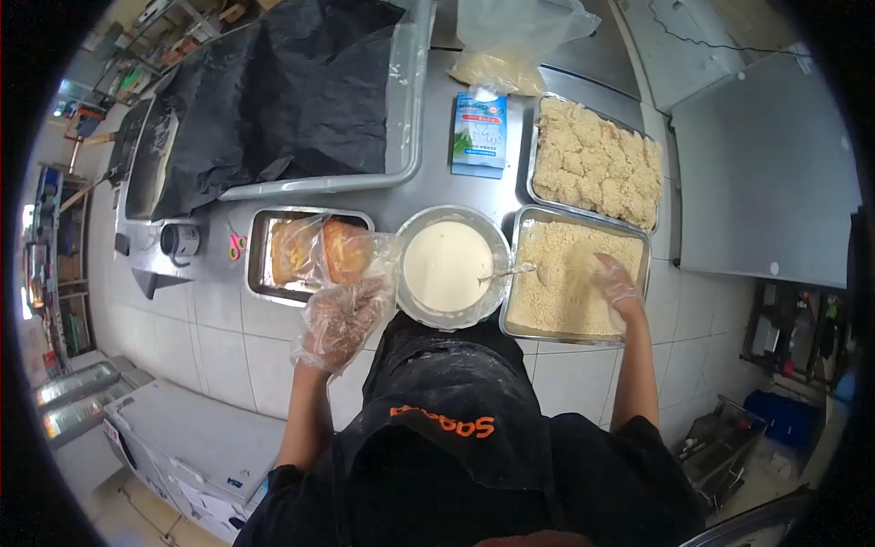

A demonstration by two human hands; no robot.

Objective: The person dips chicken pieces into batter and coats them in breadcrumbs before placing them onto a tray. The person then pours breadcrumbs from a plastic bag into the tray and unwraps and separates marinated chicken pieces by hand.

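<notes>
My left hand [342, 321], in a loose clear plastic glove, is at the near right corner of a small metal tray [260, 284]. Crumpled plastic blurs its fingers, so their grip is unclear. Inside that tray lie orange-yellow pieces [344, 251] under clear plastic. Over a metal tray of pale crumbs [565, 305], my right hand [620, 283] reaches in from the right edge, gloved, its fingers stretched out and nothing visible in them. Between the hands stands a round tub of creamy white batter [447, 264], with a metal spoon handle [509, 272] resting across its right rim.
Behind the crumbs is a tray heaped with crumb-coated pieces [597, 159]. A blue-and-white packet [478, 135] and a bag of crumbs [497, 68] stand centre back. Black plastic [283, 100] covers a large bin at left. Pink-handled scissors [237, 244] and a dark mug [180, 241] lie left.
</notes>
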